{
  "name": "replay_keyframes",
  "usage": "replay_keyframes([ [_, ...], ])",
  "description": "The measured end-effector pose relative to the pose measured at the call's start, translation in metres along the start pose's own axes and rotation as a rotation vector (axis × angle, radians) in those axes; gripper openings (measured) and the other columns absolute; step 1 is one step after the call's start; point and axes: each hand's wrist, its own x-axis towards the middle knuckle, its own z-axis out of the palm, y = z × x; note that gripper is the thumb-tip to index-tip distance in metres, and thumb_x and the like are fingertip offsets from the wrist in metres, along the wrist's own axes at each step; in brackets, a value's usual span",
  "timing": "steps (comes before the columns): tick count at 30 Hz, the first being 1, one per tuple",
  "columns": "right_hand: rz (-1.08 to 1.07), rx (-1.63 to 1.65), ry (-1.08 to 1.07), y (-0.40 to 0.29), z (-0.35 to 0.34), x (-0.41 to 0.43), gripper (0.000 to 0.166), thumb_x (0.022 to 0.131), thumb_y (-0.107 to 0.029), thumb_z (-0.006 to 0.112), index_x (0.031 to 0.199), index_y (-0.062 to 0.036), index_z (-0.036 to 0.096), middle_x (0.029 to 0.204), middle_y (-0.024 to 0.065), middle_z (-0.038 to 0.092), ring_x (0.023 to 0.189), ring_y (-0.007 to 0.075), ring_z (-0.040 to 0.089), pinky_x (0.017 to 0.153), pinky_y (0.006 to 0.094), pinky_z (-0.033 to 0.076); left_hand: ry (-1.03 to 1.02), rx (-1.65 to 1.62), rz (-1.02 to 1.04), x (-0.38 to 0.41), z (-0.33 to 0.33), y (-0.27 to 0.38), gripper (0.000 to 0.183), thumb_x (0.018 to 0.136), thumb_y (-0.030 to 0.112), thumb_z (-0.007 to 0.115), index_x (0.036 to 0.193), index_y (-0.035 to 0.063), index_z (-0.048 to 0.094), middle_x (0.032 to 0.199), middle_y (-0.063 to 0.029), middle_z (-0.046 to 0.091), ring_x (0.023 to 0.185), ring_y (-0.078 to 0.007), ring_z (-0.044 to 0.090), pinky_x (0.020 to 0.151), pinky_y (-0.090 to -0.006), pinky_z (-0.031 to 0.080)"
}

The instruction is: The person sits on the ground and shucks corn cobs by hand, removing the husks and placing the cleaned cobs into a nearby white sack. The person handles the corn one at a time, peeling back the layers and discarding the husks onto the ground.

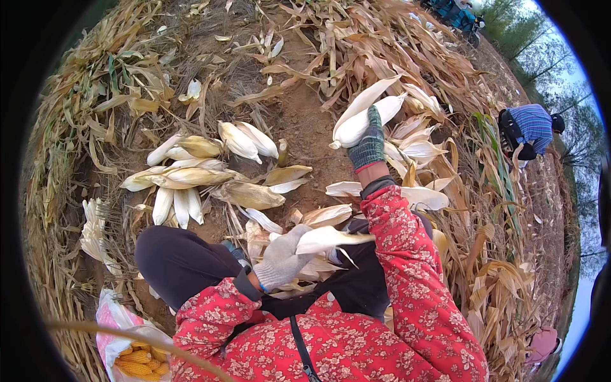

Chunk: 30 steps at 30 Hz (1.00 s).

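My right hand (368, 143), in a grey-green knit glove, is stretched forward and grips a pale ear of corn in its husk (365, 125). A second pale husked shape (366, 98) lies along the far side of that ear. Closer to my body, my left hand (284, 258), in a white knit glove, is closed around a pale corn husk (329, 240) with torn ends. Whether an ear is inside this husk cannot be seen. Unshucked ears (191, 176) lie in a pile on the soil ahead of my left knee.
At lower left stands a white and pink sack (112, 329) holding yellow shucked ears (141, 360). Dry stalks and leaves (477, 267) are heaped along the right. Further off are a bent-over person (530, 126), another person in pink (542, 344) and a blue vehicle (453, 14).
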Motion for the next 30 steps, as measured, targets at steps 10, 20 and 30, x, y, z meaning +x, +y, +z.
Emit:
replay_keyframes([
  [10, 0.354, -0.515, -0.587, 0.047, 0.010, -0.148, 0.049, 0.084, -0.024, 0.074, 0.124, -0.0037, 0.055, 0.105, 0.0059, 0.064, 0.092, 0.0171, 0.062, 0.082, 0.0326, 0.051, 0.493, -0.853, 0.063, 0.047, -0.054, -0.012, 0.059, 0.083, 0.020, 0.076, 0.131, -0.0009, 0.047, 0.115, -0.0089, 0.060, 0.101, -0.0145, 0.058, 0.090, -0.0270, 0.045],
  [20, 0.119, -0.444, 0.030, 0.078, -0.011, -0.052, 0.042, 0.084, -0.035, 0.071, 0.111, -0.0057, 0.058, 0.084, 0.0088, 0.065, 0.070, 0.0256, 0.064, 0.071, 0.0389, 0.056, 0.032, -1.186, 0.030, 0.010, -0.045, 0.021, 0.033, 0.099, 0.039, 0.053, 0.097, 0.0059, 0.053, 0.070, 0.0032, 0.043, 0.064, -0.0110, 0.043, 0.066, -0.0277, 0.044],
  [30, -0.286, 0.071, -0.075, -0.092, 0.019, -0.078, 0.051, 0.084, -0.040, 0.071, 0.118, -0.0079, 0.049, 0.097, 0.0129, 0.063, 0.086, 0.0299, 0.064, 0.080, 0.0471, 0.056, 1.045, -0.922, 0.336, 0.091, -0.048, 0.042, 0.027, 0.090, 0.017, 0.068, 0.109, 0.0049, 0.053, 0.086, 0.0012, 0.057, 0.065, -0.0076, 0.053, 0.056, -0.0246, 0.046],
])
